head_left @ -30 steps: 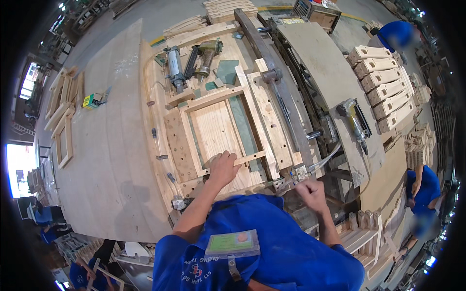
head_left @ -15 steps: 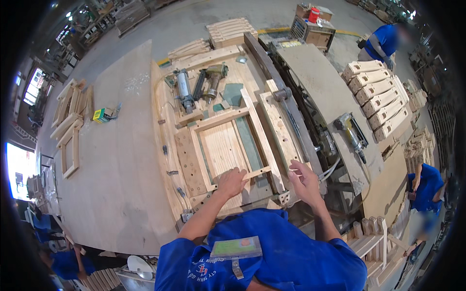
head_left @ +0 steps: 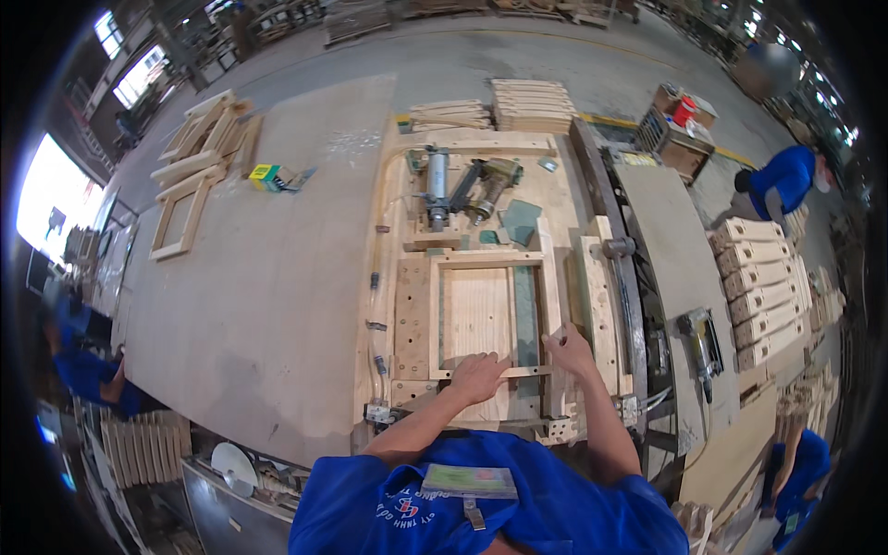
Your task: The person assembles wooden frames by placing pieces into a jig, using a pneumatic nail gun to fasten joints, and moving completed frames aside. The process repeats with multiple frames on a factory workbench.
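A light wooden frame [head_left: 436, 319] lies in the wooden jig on the bench, around a pale board [head_left: 476, 305]. My left hand [head_left: 479, 377] is closed over the frame's near rail, fingertips close to its right part. At the right side of the frame, a long wooden strip [head_left: 548, 296] runs front to back. My right hand [head_left: 571, 353] is against this strip, thumb and fingers drawn together. Whatever they pinch is too small to make out. Beyond the frame lie a silver air cylinder [head_left: 437, 185] and a nail gun [head_left: 495, 185].
Green sheet scraps [head_left: 521, 220] lie behind the frame. A wide panel [head_left: 305, 277] on the left bears small frames [head_left: 180, 217] and a yellow-green box [head_left: 268, 178]. Right are another nail gun [head_left: 701, 347], stacked wooden parts [head_left: 763, 296] and a co-worker [head_left: 782, 185].
My view has swung, so the bench appears farther right and more upright. My right hand has come in from beside the frame to the right-hand strip. My left hand stays on the near rail.
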### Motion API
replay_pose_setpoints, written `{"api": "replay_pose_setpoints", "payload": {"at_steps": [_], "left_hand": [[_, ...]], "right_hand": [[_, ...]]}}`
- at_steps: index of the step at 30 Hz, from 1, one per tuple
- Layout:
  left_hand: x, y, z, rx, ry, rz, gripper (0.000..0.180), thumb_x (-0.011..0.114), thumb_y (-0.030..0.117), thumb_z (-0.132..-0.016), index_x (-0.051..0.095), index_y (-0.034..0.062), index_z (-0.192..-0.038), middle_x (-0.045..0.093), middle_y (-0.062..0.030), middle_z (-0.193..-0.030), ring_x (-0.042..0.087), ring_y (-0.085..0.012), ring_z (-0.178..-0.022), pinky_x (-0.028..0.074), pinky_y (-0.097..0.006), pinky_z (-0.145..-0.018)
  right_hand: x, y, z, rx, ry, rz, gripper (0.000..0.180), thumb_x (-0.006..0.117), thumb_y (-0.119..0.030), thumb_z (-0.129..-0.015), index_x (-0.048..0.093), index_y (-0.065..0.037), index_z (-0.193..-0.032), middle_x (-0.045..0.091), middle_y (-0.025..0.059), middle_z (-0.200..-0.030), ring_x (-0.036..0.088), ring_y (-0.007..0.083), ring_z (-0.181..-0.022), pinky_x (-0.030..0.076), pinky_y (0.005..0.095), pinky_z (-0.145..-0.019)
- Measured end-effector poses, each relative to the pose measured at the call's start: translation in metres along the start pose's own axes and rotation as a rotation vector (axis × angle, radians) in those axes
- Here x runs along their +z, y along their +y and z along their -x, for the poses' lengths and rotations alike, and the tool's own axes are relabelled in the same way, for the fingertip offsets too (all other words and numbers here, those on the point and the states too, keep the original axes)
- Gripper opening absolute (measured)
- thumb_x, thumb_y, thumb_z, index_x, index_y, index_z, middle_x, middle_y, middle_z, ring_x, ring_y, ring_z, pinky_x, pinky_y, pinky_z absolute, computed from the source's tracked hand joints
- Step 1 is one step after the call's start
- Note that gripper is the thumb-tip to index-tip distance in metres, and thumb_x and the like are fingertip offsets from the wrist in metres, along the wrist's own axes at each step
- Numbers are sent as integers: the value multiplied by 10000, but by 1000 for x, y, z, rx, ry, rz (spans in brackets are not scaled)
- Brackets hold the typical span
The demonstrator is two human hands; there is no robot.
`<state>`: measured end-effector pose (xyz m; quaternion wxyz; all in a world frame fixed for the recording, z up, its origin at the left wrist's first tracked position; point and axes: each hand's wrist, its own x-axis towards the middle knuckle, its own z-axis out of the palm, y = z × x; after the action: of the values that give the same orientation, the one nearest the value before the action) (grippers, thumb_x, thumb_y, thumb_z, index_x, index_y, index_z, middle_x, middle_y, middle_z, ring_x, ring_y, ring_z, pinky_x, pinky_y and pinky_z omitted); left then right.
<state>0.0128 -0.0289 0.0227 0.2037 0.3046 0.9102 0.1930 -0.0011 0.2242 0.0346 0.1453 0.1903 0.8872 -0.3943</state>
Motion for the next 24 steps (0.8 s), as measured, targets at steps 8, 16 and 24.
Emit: {"api": "replay_pose_setpoints", "payload": {"at_steps": [8,16,24], "left_hand": [[-17,13,-10,76,28,100,371,680,323,-979,667,120,-1290,692,-159,-1195,678,-366,-1163,547,-513,-964],[-107,47,-18,202,608,-30,294,769,296,-881,615,116,-1055,610,-107,-1029,665,-301,-1019,540,-469,-848],[-166,16,72,89,835,-83,243,772,255,-882,658,104,-1036,654,-103,-1057,669,-296,-1043,545,-448,-882]], "right_hand": [[1,12,-68,-144,103,31,688,799,-373,-830,610,9,-1370,716,297,-1262,684,453,-1220,529,530,-1057],[-129,-123,-3,-436,-46,-633,749,715,-236,-1011,394,-131,-1679,639,78,-1315,664,186,-960,588,383,-778],[-87,-160,54,-689,-153,-652,815,750,-289,-951,394,-18,-1632,595,123,-1417,570,223,-1307,450,356,-1130]]}}
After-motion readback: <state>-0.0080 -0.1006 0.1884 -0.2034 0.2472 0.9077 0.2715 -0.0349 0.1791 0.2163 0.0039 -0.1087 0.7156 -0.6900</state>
